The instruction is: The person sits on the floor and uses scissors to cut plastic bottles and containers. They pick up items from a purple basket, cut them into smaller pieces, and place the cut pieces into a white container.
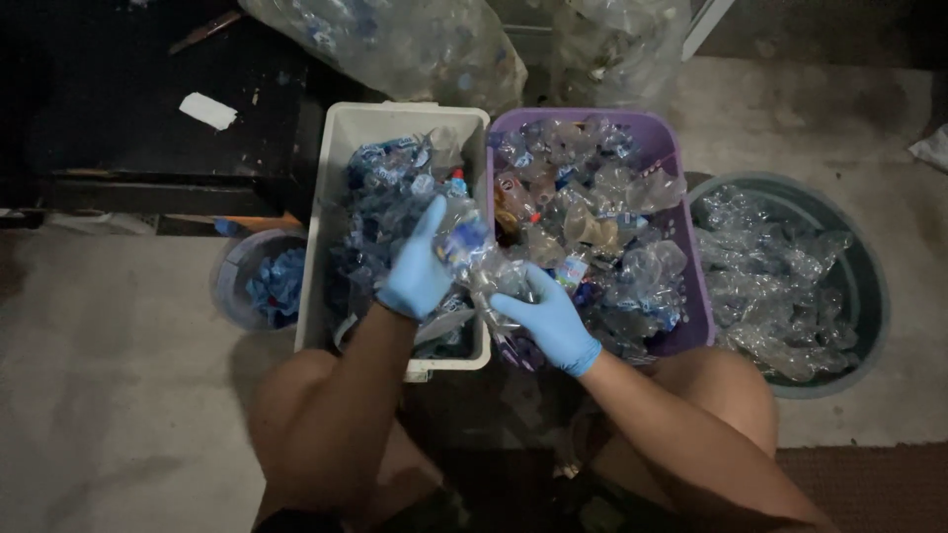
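Head view. Left hand (417, 271), blue-gloved, closed around the upper end of a crushed clear plastic bottle (472, 255); right hand (546, 318), also gloved, wrapped around its lower end. Bottle held above the seam between the white bin (341, 148) and the purple basket (660, 133), both heaped with bottles.

Risks, judged: thin crumpled plastic is slick under gloves and could slip and drop into the wrong container; both piles stand near rim height, so an added piece may roll off onto the floor (118, 395). Light is dim, so sorting errors are likely.

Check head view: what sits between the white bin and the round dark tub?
The purple basket, full of crushed clear bottles, sits between the white bin and the round tub, as the head view shows.
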